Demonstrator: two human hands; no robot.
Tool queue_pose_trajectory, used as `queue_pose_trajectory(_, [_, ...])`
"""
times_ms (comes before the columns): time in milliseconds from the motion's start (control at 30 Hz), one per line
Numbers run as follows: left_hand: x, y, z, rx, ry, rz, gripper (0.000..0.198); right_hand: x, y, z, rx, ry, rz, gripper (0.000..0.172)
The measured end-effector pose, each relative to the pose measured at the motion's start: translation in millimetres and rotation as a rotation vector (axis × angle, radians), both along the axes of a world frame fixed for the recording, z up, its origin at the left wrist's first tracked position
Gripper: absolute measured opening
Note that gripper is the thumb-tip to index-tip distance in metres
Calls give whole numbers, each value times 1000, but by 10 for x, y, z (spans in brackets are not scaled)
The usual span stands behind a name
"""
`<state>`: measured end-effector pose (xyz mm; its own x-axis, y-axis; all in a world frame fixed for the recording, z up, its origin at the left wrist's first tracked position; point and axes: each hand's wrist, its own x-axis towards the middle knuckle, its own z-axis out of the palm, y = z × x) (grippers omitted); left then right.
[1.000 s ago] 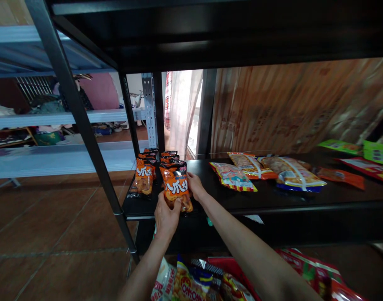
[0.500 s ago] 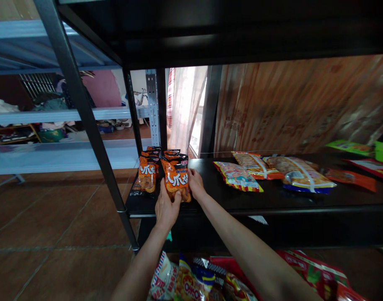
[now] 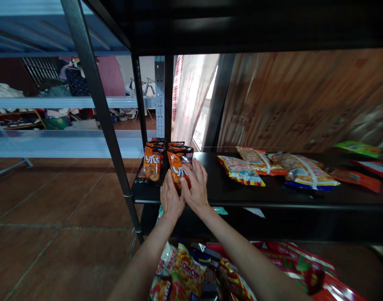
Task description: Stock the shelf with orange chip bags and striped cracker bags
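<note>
Left hand (image 3: 171,200) and right hand (image 3: 196,190), seen in the head view, rest against an orange bag (image 3: 181,159), fingers extended rather than clamped, left at its side and right across its front. The bag stands roughly upright behind them on a black shelf (image 3: 232,195). Steadying it appears to be the step in hand; the next move calls for an even release without tipping it. Matching bags (image 3: 152,167) stand left of the left hand; snack packs (image 3: 241,169) lie to the right hand's right.
</note>
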<state>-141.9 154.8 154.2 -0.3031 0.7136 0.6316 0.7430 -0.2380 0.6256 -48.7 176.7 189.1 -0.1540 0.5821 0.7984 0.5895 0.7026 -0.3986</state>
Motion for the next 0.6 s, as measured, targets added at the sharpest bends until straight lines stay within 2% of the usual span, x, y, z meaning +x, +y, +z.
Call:
queue_pose_trajectory(100, [50,-48,-36,16,19,18,64,88,53,-240,-60,38,-35,46])
queue_pose_trajectory(200, [82,-71,-92,35,38,34,63,137,46,-345,-158,126,-22,53])
queue_pose_trajectory(367, [77,-78,-117,76,24,13,64,97,-5,-297,-221,217,21,59])
queue_pose_trajectory(600, [-116,-119,8,115,-40,-11,60,-85,-63,-185,-243,233,115,62])
